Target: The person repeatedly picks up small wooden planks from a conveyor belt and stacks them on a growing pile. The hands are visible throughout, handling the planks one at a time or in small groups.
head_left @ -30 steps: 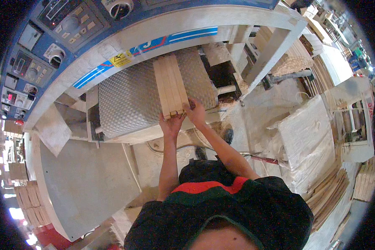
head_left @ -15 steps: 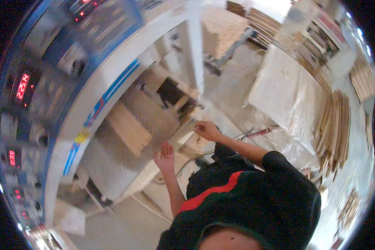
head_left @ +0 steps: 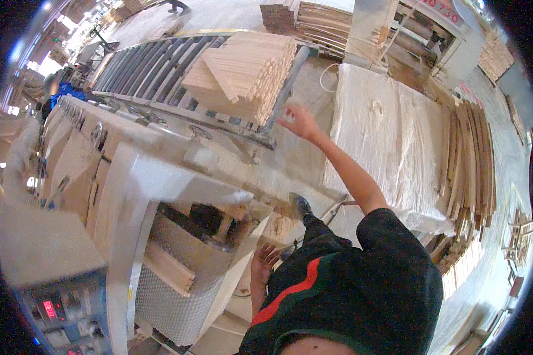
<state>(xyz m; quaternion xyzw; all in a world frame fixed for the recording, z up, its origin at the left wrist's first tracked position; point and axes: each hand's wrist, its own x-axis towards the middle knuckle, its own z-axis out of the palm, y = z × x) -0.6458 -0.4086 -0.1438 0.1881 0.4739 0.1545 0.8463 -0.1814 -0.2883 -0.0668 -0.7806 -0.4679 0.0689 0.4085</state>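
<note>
Wooden strips (head_left: 169, 269) already lie on the belt (head_left: 166, 307); a stack (head_left: 260, 59) remains on rollers (head_left: 154, 68). Our left hand (head_left: 262, 264) and right hand (head_left: 302, 124) hold nothing, fingers (head_left: 292, 112) loosely parted.

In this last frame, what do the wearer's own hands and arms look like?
The left hand and right hand are bare, with no gloves. The right forearm shows no watch or cable. A short, loose black sleeve covers the right upper arm, part of a black top with a red band beside dark green.
</note>
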